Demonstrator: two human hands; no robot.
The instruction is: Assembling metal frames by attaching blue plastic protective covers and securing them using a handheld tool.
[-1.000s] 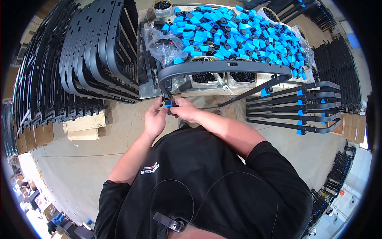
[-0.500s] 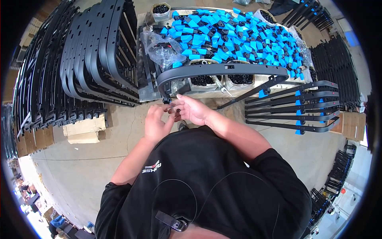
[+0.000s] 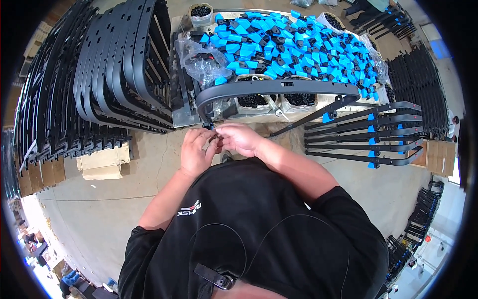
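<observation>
Hands are brought together at the near left end of a curved black frame (image 3: 279, 89), the left hand (image 3: 195, 152) and right hand (image 3: 239, 138) pinched around a small dark part that is too small to be made out, while the frame's span is rested across the worktop (image 3: 303, 107) so that its end hangs free. Blue-and-black fittings (image 3: 294, 45) are heaped on the far worktop beside a clear plastic bag (image 3: 201, 60), and black fasteners are held in tubs (image 3: 299, 99) under the frame, with finished frames (image 3: 368, 137) stacked at right.

A crumpled clear plastic bag (image 3: 201, 59) lies on the worktop's left end. Flat brown cardboard boxes (image 3: 102, 162) sit on the floor at left; another brown carton (image 3: 437, 157) sits at right.
</observation>
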